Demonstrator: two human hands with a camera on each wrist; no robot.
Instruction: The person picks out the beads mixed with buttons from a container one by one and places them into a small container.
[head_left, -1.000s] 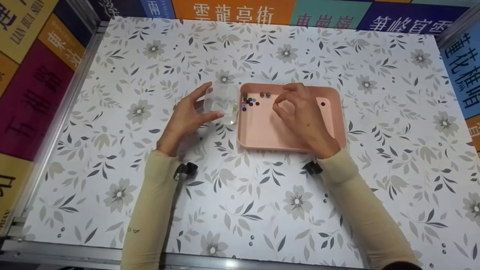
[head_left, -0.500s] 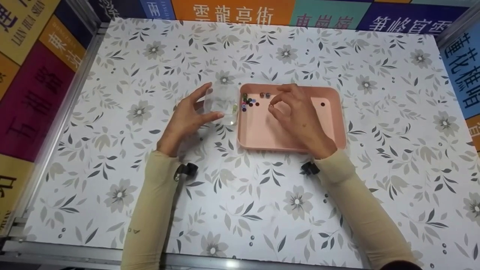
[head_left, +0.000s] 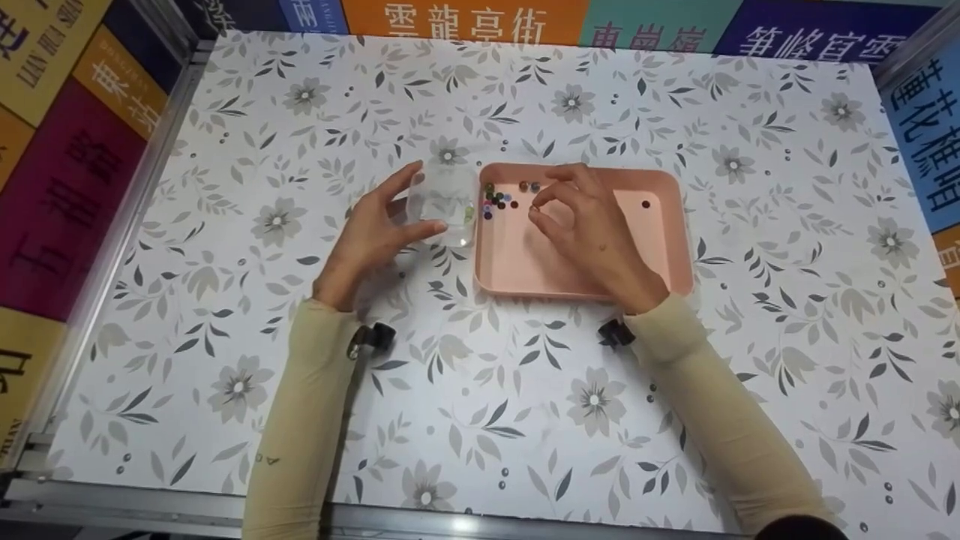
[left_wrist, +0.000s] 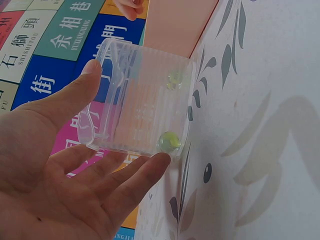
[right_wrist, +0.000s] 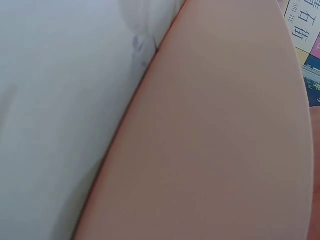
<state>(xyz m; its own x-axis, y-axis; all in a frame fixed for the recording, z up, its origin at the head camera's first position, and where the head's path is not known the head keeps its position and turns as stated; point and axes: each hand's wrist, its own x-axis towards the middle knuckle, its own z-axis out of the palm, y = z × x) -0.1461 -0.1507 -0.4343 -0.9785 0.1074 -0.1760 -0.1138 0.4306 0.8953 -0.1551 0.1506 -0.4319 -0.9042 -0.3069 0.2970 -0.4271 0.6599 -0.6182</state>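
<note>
My left hand point(head_left: 369, 234) holds a clear plastic box point(head_left: 442, 196) by its sides, thumb on one side and fingers on the other. In the left wrist view, a glass marble point(left_wrist: 169, 141) with a yellow-green swirl lies in it, and a second one point(left_wrist: 174, 81) sits farther along. Over the pink tray point(head_left: 517, 266), right of the box, my right hand point(head_left: 600, 236) pinches a small marble point(head_left: 534, 211) between thumb and forefinger. Several coloured marbles point(head_left: 495, 200) cluster at the tray's left end. Only the tray's outer wall point(right_wrist: 210, 125) fills most of the right wrist view.
Two marbles point(head_left: 529, 186) lie by the tray's back wall, and a dark one point(head_left: 646, 204) sits toward its right end. A floral cloth point(head_left: 480, 420) covers the table. Colourful panels with lettering point(head_left: 465, 22) stand along the back and sides.
My right hand has moved left over the tray, toward the marble cluster, still pinching the small marble. The left hand and the box have stayed in place.
</note>
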